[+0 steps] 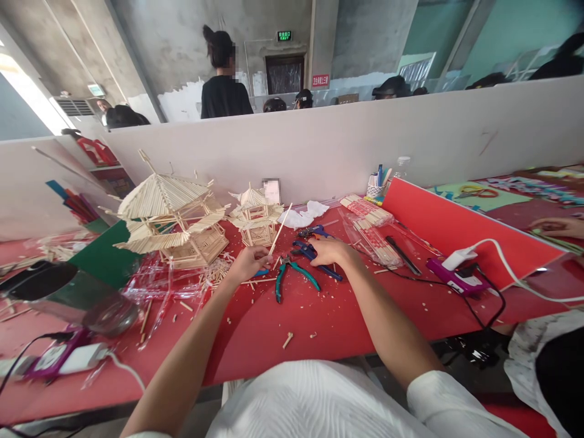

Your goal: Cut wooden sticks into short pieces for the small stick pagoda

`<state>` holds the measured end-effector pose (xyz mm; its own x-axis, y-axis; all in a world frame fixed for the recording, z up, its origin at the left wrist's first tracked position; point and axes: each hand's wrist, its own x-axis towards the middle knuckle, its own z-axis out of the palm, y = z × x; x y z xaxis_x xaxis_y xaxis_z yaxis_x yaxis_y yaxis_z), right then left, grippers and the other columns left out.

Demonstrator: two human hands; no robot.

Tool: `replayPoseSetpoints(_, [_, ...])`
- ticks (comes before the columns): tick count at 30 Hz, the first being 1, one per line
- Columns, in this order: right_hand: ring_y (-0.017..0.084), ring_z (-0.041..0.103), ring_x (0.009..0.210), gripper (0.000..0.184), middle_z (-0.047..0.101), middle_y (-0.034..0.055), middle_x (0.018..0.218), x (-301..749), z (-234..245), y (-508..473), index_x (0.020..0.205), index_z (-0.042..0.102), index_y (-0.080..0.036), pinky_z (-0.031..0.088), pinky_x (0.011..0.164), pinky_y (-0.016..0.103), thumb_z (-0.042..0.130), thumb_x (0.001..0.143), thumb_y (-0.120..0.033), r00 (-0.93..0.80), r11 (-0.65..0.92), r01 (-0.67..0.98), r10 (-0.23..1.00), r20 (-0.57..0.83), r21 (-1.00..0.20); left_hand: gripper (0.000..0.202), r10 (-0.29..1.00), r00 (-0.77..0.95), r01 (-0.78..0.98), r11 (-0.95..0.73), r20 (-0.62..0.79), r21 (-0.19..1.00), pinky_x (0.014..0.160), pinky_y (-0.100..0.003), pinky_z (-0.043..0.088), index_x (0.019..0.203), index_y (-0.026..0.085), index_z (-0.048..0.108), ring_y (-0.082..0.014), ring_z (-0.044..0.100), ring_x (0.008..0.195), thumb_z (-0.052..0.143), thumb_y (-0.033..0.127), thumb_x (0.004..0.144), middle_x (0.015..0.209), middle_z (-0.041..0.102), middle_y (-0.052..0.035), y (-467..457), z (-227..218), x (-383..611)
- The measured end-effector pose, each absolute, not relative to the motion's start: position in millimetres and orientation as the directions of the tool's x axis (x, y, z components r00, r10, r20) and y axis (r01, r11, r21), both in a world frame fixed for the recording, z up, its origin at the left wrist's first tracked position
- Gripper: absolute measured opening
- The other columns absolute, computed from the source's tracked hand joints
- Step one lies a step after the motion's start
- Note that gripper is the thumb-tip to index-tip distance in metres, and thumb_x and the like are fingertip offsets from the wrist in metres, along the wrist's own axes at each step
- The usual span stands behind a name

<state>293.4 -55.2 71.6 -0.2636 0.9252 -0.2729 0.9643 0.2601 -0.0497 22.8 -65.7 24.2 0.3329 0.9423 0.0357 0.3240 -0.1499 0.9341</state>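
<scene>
My left hand is closed, pinching a thin wooden stick that points up and away. A blue piece shows just below those fingers. My right hand reaches over dark blue-handled pliers, its fingers curled on the handles; the grip is partly hidden. Green-handled cutters lie with spread handles between my hands. Behind the right hand is another blue-handled tool. Left of my hands stand a large stick-built pavilion model and a smaller one.
Stick scraps and clear wrappers litter the red table. Packs of sticks lie right, near a red board. Purple power strips with cords sit at both sides. A clear jug is left. Another person's hand appears far right.
</scene>
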Motion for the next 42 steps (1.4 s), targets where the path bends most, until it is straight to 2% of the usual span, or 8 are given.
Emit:
replayPoseSetpoints(5, [0.04, 0.054, 0.128, 0.052, 0.057, 0.0225, 0.137, 298.4, 72.7, -52.8, 0.13, 0.056, -0.014, 0.044, 0.101, 0.05, 0.062, 0.086, -0.041, -0.274, 0.267, 0.962, 0.94, -0.202, -0.062, 0.04, 0.945, 0.325, 0.305, -0.149, 0.044, 0.941, 0.065, -0.031, 0.057, 0.079, 0.016, 0.065, -0.0207, 0.071, 0.069, 0.08, 0.051, 0.067, 0.076, 0.071, -0.0044, -65.6, 23.4, 23.1])
replayPoseSetpoints(8, [0.039, 0.055, 0.124, 0.046, 0.057, 0.0215, 0.134, 304.1, 73.5, -51.0, 0.128, 0.056, -0.015, 0.045, 0.099, 0.047, 0.055, 0.091, -0.042, -0.307, 0.296, 0.951, 0.937, -0.166, -0.089, 0.041, 0.95, 0.309, 0.292, -0.147, 0.052, 0.945, 0.065, -0.03, 0.057, 0.078, 0.016, 0.064, -0.0206, 0.071, 0.07, 0.079, 0.052, 0.068, 0.077, 0.071, -0.0044, -65.2, 22.6, 23.2])
replayPoseSetpoints(15, [0.03, 0.059, 0.121, 0.044, 0.057, 0.0163, 0.135, 312.3, 75.7, -49.6, 0.139, 0.052, -0.018, 0.044, 0.101, 0.039, 0.042, 0.099, -0.037, -0.48, 0.437, 0.849, 0.872, -0.09, -0.296, 0.045, 0.956, 0.287, 0.227, -0.13, 0.061, 0.965, 0.067, -0.031, 0.058, 0.079, 0.015, 0.063, -0.02, 0.071, 0.071, 0.081, 0.054, 0.066, 0.078, 0.071, -0.0043, -64.4, 24.2, 21.9])
replayPoseSetpoints(21, [0.025, 0.054, 0.128, 0.042, 0.058, 0.0102, 0.14, 315.4, 78.0, -48.4, 0.137, 0.056, -0.022, 0.041, 0.105, 0.036, 0.04, 0.101, -0.037, -0.594, 0.534, 0.743, 0.804, -0.031, -0.402, 0.053, 0.963, 0.263, 0.179, -0.116, 0.066, 0.977, 0.069, -0.031, 0.059, 0.079, 0.016, 0.062, -0.0176, 0.068, 0.067, 0.082, 0.062, 0.06, 0.073, 0.068, -0.0015, -66.4, 30.9, 24.5])
replayPoseSetpoints(25, [0.024, 0.057, 0.123, 0.042, 0.061, 0.0103, 0.137, 313.7, 78.3, -47.7, 0.134, 0.058, -0.021, 0.042, 0.103, 0.036, 0.038, 0.102, -0.041, -0.63, 0.577, 0.705, 0.777, 0.009, -0.412, 0.058, 0.964, 0.25, 0.169, -0.13, 0.085, 0.977, 0.071, -0.031, 0.059, 0.077, 0.016, 0.061, -0.0151, 0.064, 0.064, 0.081, 0.067, 0.057, 0.068, 0.064, 0.0006, -67.6, 34.5, 25.4])
replayPoseSetpoints(31, [0.027, 0.061, 0.116, 0.05, 0.065, 0.0125, 0.128, 308.0, 77.7, -48.5, 0.122, 0.065, -0.019, 0.045, 0.097, 0.036, 0.04, 0.1, -0.056, -0.607, 0.569, 0.727, 0.794, 0.025, -0.384, 0.055, 0.958, 0.269, 0.167, -0.148, 0.1, 0.975, 0.074, -0.032, 0.059, 0.076, 0.016, 0.062, -0.0146, 0.063, 0.065, 0.081, 0.065, 0.059, 0.067, 0.063, 0.0008, -69.6, 36.5, 25.2])
replayPoseSetpoints(42, [0.027, 0.064, 0.111, 0.048, 0.069, 0.0132, 0.123, 302.4, 77.0, -50.1, 0.12, 0.064, -0.018, 0.046, 0.092, 0.035, 0.039, 0.101, -0.055, -0.605, 0.584, 0.734, 0.794, 0.056, -0.347, 0.058, 0.968, 0.248, 0.164, -0.093, 0.05, 0.982, 0.067, -0.032, 0.059, 0.081, 0.016, 0.061, -0.0226, 0.072, 0.074, 0.082, 0.065, 0.058, 0.076, 0.07, -0.0033, -66.7, 30.6, 24.9])
